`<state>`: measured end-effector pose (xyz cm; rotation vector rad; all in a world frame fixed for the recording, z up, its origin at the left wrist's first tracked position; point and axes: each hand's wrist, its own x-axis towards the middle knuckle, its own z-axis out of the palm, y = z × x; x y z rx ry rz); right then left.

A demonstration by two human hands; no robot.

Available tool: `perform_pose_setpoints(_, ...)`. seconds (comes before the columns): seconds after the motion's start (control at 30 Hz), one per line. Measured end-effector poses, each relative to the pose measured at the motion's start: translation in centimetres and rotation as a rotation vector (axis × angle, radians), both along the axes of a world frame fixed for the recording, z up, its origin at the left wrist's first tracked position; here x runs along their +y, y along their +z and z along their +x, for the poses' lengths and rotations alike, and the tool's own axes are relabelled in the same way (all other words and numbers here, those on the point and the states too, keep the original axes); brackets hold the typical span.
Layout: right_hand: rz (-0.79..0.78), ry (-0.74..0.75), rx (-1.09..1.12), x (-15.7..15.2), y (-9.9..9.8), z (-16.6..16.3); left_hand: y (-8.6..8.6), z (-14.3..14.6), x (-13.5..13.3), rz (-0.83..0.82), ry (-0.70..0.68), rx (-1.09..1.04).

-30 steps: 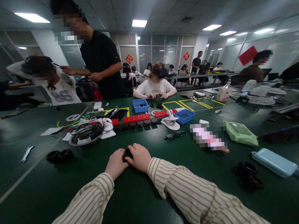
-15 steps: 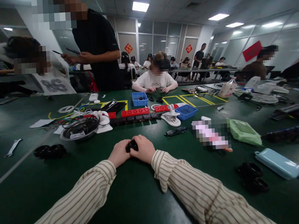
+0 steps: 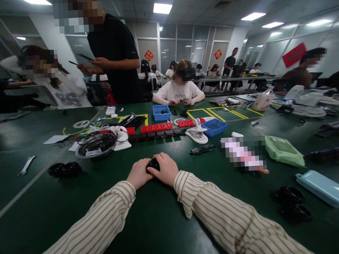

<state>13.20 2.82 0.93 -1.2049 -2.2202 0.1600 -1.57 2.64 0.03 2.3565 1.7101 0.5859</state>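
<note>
A small, glossy black round part (image 3: 153, 165) sits between my two hands at the middle of the green table. My left hand (image 3: 139, 174) closes on its left side, and my right hand (image 3: 167, 168) wraps over its right side. Fingers cover much of the part, so its exact kind cannot be made out. Similar black ring-shaped parts lie at the left (image 3: 64, 170) and, one against another, at the right (image 3: 293, 203).
Beyond my hands lie a metal bowl (image 3: 94, 147) of cables, a black power strip (image 3: 158, 134), a white clip stand (image 3: 197, 133), a blue tray (image 3: 215, 127) and glasses (image 3: 202, 150). A wrench (image 3: 26, 165) rests left; a light-blue case (image 3: 324, 188) lies right. A co-worker (image 3: 180, 88) sits opposite.
The whole view has shifted slightly, so things appear farther right. Both hands stay closed around the black part, with the fingers slightly rearranged on it.
</note>
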Motion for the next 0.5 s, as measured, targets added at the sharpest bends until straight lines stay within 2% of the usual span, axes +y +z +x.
perform_pose_setpoints(0.23, -0.024, 0.024, 0.042, 0.1, -0.1, 0.0, 0.2, 0.3, 0.0, -0.003, 0.013, 0.043)
perform_pose_setpoints(0.4, -0.037, 0.002, 0.090, 0.1, -0.2, -0.2, 0.5, 1.2, -0.5, -0.001, 0.112, 0.104)
perform_pose_setpoints(0.5, -0.030, 0.021, 0.078, 0.2, -0.1, -0.1, 0.3, 1.3, -0.6, 0.011, 0.138, 0.060)
